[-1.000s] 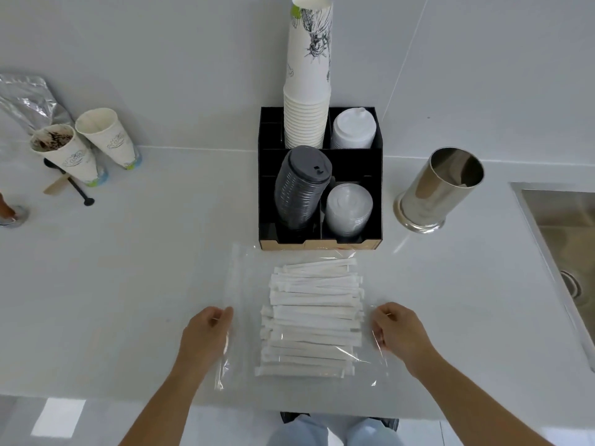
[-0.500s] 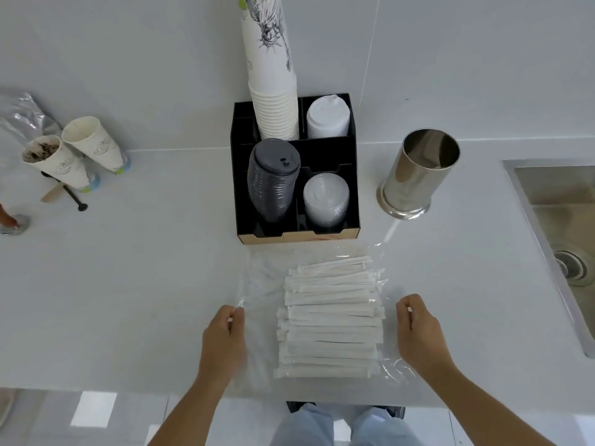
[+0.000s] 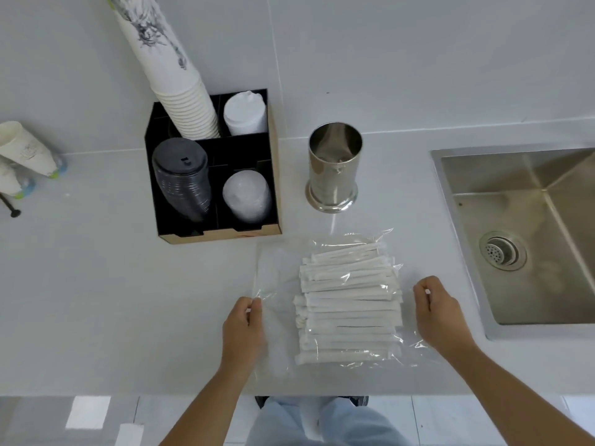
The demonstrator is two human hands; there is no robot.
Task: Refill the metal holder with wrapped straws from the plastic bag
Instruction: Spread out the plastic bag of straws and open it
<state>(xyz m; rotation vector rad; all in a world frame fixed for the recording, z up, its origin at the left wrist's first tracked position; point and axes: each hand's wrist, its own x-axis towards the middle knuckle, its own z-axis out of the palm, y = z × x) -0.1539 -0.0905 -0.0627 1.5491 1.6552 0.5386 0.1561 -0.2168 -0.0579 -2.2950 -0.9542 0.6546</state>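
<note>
A clear plastic bag point(image 3: 277, 275) lies flat on the white counter near its front edge. Inside it sits a pile of white paper-wrapped straws point(image 3: 349, 304), lying crosswise. My left hand point(image 3: 243, 329) pinches the bag's left edge between thumb and fingers. My right hand point(image 3: 438, 313) has its fingers curled at the bag's right edge, gripping the plastic there. The shiny metal holder point(image 3: 334, 169) stands upright behind the bag, and its inside looks empty.
A black organizer point(image 3: 273, 175) left of the holder carries stacked paper cups point(image 3: 180, 101) and lids. A steel sink point(image 3: 528, 233) is sunk into the counter at the right. Paper cups point(image 3: 25, 152) stand at the far left.
The view has shifted so the bag and holder sit further right in frame. Both hands stay at the bag's two side edges, the left one now pinching the plastic.
</note>
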